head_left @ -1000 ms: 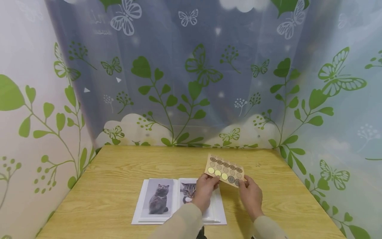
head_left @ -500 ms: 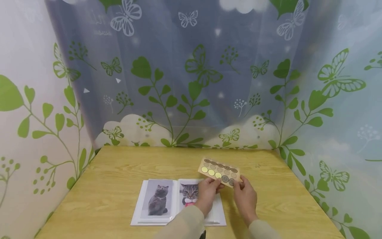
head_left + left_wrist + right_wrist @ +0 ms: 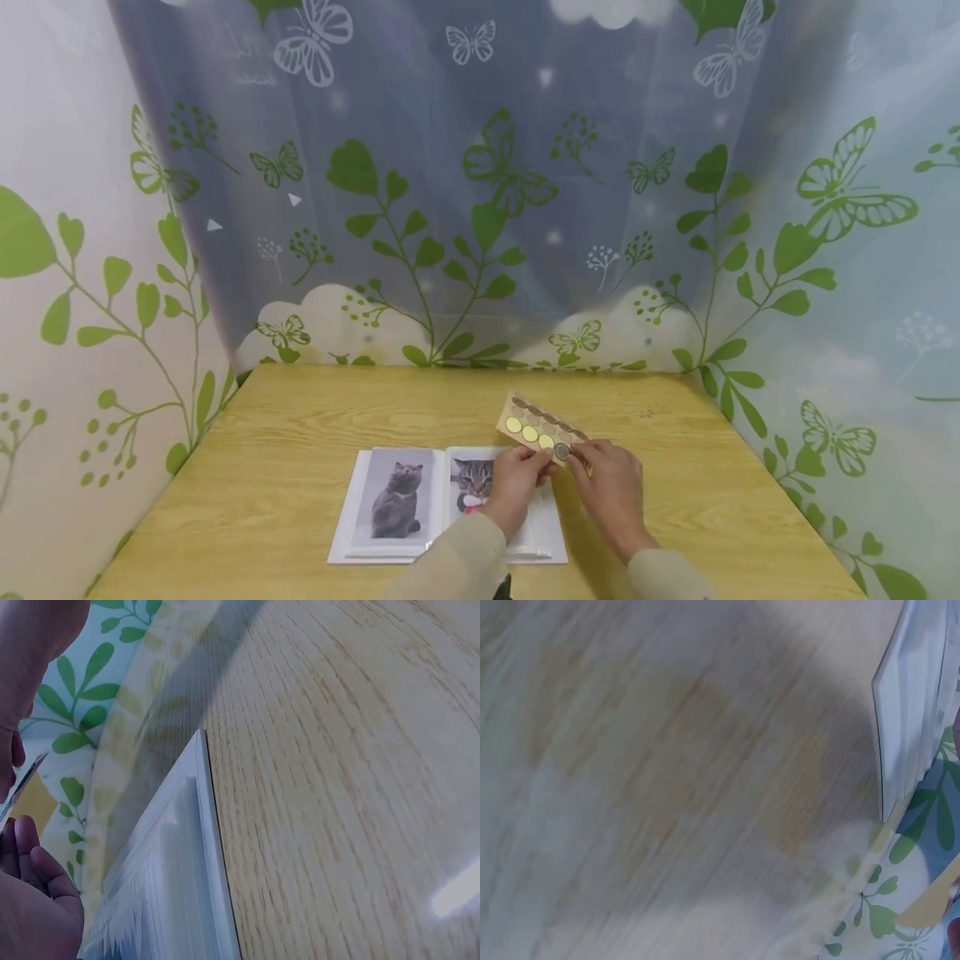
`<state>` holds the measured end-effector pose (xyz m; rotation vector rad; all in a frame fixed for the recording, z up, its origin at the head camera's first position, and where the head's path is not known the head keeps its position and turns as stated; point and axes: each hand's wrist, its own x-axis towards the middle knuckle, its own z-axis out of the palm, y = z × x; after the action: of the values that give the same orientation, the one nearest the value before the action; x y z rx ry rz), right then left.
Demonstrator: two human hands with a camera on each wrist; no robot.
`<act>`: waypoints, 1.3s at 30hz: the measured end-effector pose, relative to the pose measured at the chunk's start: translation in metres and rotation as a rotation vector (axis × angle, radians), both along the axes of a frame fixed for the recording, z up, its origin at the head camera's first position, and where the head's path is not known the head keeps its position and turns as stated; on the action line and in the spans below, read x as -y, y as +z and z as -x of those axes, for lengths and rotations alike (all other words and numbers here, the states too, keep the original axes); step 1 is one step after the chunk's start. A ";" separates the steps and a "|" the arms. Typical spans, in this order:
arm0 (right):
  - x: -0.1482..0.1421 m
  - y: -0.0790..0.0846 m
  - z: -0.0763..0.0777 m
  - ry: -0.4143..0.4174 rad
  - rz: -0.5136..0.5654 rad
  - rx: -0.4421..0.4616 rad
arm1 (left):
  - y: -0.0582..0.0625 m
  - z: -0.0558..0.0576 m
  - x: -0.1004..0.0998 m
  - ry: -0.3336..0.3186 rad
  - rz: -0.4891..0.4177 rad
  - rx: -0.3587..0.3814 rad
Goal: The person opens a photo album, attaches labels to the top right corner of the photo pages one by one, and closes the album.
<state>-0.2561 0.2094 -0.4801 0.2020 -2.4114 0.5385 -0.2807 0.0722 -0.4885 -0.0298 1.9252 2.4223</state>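
A tan sticker sheet [image 3: 530, 417] with rows of round stickers, some bright yellow and some dark grey, is held tilted above the table. My left hand [image 3: 516, 492] pinches its lower edge, thumb on the front. At the sheet's right end, my right hand [image 3: 613, 496] grips with thumb and fingertips beside a dark sticker, covering that corner. The left wrist view catches the curled fingers of the left hand [image 3: 37, 915] under the thin sheet edge [image 3: 26, 784]. A strip of the sheet [image 3: 930, 900] shows at the right border of the right wrist view.
An open photo album [image 3: 341, 537] lies beneath the left forearm, with a grey cat photo [image 3: 397, 504] on one page and a tabby cat photo [image 3: 472, 479] on the other. The wood-grain table [image 3: 247, 467] is bounded by patterned curtains [image 3: 465, 250] behind and at both sides.
The sheet has moved slightly left and lower, both hands with it. The right hand has shifted inward along the sheet, from its right edge to over its right-hand stickers.
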 end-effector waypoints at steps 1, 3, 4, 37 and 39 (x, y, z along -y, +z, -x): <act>0.001 -0.001 0.000 0.006 -0.017 -0.006 | -0.001 0.000 0.000 -0.003 0.006 0.002; 0.002 -0.002 0.000 0.012 -0.046 -0.004 | -0.002 0.000 0.000 -0.008 0.020 -0.009; 0.002 -0.002 0.000 0.013 -0.056 -0.004 | -0.002 0.000 0.000 -0.008 0.024 -0.007; 0.012 -0.004 -0.004 0.000 0.121 0.261 | -0.006 -0.002 0.008 -0.125 0.150 -0.051; 0.013 -0.003 -0.004 -0.006 0.141 0.282 | -0.006 -0.003 0.009 -0.132 0.159 -0.048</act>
<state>-0.2521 0.1966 -0.4831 0.0607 -2.6306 0.7760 -0.2781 0.0635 -0.4947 0.1458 2.0648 2.2032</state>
